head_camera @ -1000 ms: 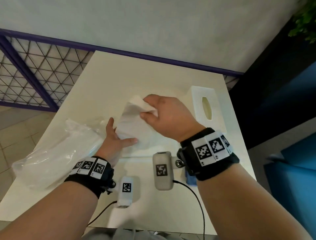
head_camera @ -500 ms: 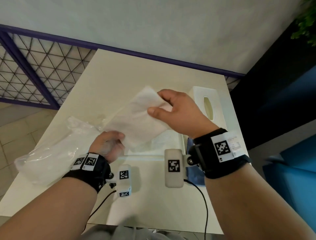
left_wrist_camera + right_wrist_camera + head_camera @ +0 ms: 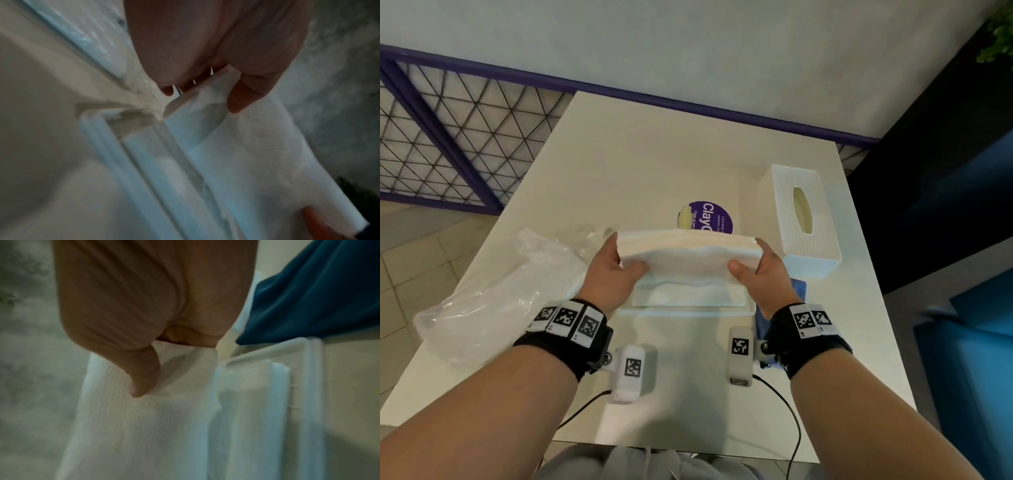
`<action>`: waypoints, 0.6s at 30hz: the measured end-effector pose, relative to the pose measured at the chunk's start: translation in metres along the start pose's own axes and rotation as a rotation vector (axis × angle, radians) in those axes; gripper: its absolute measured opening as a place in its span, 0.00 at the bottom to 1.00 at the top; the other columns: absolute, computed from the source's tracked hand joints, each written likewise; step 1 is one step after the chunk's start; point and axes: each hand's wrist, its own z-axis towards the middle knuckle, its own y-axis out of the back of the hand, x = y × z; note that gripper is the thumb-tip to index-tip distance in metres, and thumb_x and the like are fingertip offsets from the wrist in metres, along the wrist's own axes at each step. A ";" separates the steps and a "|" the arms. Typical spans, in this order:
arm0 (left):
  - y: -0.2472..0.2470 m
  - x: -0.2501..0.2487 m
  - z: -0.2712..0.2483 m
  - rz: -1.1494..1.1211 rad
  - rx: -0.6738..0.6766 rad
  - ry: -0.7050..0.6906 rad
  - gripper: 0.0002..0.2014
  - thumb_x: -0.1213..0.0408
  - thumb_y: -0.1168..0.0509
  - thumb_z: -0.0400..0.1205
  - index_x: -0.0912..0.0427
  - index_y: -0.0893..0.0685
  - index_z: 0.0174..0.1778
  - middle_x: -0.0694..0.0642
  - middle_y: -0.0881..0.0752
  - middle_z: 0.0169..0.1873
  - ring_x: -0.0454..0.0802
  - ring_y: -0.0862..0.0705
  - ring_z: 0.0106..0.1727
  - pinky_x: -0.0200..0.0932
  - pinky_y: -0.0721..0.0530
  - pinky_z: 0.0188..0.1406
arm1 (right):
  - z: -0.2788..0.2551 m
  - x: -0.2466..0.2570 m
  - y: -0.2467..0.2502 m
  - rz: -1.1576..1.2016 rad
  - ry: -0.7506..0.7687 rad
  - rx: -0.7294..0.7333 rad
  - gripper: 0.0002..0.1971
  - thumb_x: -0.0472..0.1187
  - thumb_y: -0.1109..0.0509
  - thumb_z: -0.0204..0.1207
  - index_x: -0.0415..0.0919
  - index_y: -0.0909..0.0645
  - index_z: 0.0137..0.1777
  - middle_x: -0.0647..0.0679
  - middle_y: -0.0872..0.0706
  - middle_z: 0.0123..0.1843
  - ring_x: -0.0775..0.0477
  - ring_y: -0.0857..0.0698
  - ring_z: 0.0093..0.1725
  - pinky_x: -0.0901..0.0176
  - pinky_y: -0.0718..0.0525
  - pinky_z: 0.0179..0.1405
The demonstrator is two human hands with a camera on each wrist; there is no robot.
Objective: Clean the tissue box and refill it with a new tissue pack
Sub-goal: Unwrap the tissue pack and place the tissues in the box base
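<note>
A white stack of tissues [image 3: 688,255] hangs level above the table, held at both ends. My left hand [image 3: 616,270] grips its left end, thumb on the near face. My right hand [image 3: 758,270] grips the right end the same way. Both wrist views show a thumb pressed on the tissue stack [image 3: 242,146] [image 3: 144,418]. Under the stack lies the white box base tray [image 3: 688,303] on the table. The white tissue box cover [image 3: 799,219], with its oval slot up, stands to the right of my hands.
The empty clear plastic wrapper [image 3: 493,294] lies crumpled at the table's left. A round purple sticker [image 3: 710,217] sits behind the stack. A blue cloth [image 3: 796,291] lies under my right wrist. A purple railing [image 3: 448,137] and blue seats [image 3: 969,342] flank the table.
The tissue stack was tilted, drawn from the wrapper by my right hand while the left held the plastic. Now both hands hold it level by its ends over the base tray.
</note>
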 end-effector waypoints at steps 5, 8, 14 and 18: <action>-0.010 0.011 -0.002 0.064 -0.060 -0.005 0.29 0.80 0.34 0.68 0.39 0.23 0.53 0.49 0.16 0.50 0.48 0.17 0.52 0.48 0.18 0.53 | 0.004 -0.014 -0.006 0.001 -0.034 -0.039 0.29 0.24 0.25 0.61 0.59 0.25 0.51 0.53 0.18 0.49 0.45 0.17 0.51 0.49 0.12 0.49; -0.014 0.009 -0.001 -0.004 -0.083 0.028 0.29 0.80 0.35 0.65 0.39 0.21 0.50 0.50 0.16 0.47 0.49 0.17 0.48 0.48 0.18 0.47 | 0.008 -0.014 -0.010 0.046 -0.043 -0.054 0.31 0.21 0.28 0.59 0.52 0.25 0.57 0.50 0.18 0.50 0.47 0.18 0.50 0.51 0.12 0.48; -0.020 0.015 -0.007 -0.005 -0.078 0.076 0.23 0.76 0.37 0.65 0.41 0.22 0.46 0.48 0.17 0.42 0.45 0.18 0.44 0.44 0.20 0.46 | 0.009 -0.025 -0.016 0.034 -0.040 -0.082 0.27 0.20 0.31 0.62 0.56 0.26 0.46 0.55 0.20 0.41 0.54 0.20 0.41 0.52 0.16 0.43; -0.020 0.024 -0.004 0.032 -0.102 0.087 0.21 0.79 0.37 0.73 0.42 0.23 0.44 0.49 0.16 0.40 0.47 0.19 0.43 0.45 0.21 0.51 | 0.011 -0.030 -0.018 0.032 -0.015 -0.097 0.23 0.22 0.31 0.65 0.51 0.26 0.50 0.55 0.20 0.40 0.56 0.19 0.39 0.51 0.15 0.43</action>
